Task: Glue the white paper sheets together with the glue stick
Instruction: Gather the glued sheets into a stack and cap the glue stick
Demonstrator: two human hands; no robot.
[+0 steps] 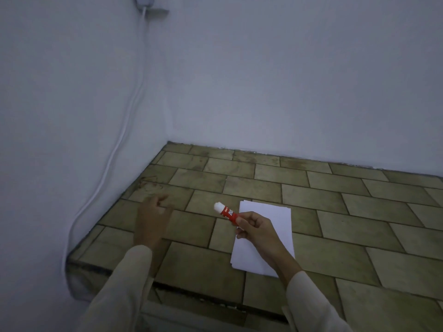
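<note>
The right hand is holding the red glue stick above the near-centre stack of white paper sheets, its fingers pinching the lower barrel. The left hand is hovering to the left over the tiled surface, its fingers loosely curled and holding nothing. The stick is likely light and rigid. The sheets look thin and floppy, and are probably going to slide unless pinned flat.

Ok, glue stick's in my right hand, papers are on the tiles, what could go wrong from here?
Your left hand hovers off the paper sheets, so nothing pins them; rubbing with the glue stick may slide them. Their edges look slightly fanned, so they could bond crooked. Grout grooves in the tiled counter might crease paper under pressure.
</note>
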